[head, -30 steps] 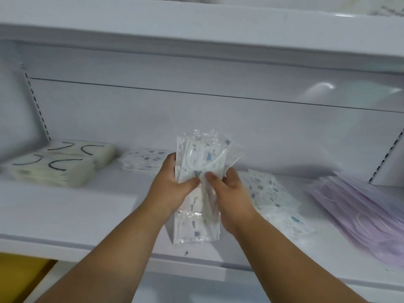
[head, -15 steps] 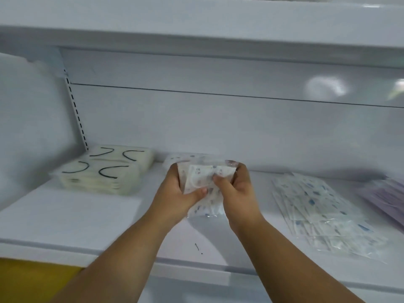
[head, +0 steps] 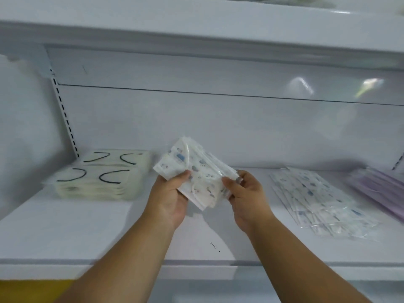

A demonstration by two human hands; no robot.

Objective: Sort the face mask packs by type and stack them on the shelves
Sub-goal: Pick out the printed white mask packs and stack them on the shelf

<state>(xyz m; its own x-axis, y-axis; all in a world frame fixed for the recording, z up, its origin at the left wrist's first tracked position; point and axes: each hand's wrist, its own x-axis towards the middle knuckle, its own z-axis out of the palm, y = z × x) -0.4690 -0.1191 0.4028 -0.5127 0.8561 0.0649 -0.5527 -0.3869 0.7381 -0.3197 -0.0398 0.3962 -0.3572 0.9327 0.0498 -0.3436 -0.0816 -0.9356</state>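
Note:
Both hands hold a bundle of white face mask packs with small blue prints (head: 196, 173) above the middle of the white shelf (head: 65, 232). My left hand (head: 170, 197) grips its left lower edge, thumb on top. My right hand (head: 244, 193) pinches its right end. The bundle is tilted, its left end higher. A loose pile of the same printed packs (head: 317, 197) lies on the shelf to the right. Cream packs with black ear loops (head: 102, 176) are stacked at the back left. Lilac packs (head: 380, 189) lie at the far right.
The shelf above (head: 196, 33) overhangs the space, with something pale lying on top of it. A slotted upright (head: 65, 119) runs down the back left corner. A yellow surface (head: 32, 289) shows below the shelf's front edge at the left.
The bundle has turned from upright to slanted and lifted slightly. The view has swung left, so the cream stack sits nearer the centre and the lilac packs show again at the right.

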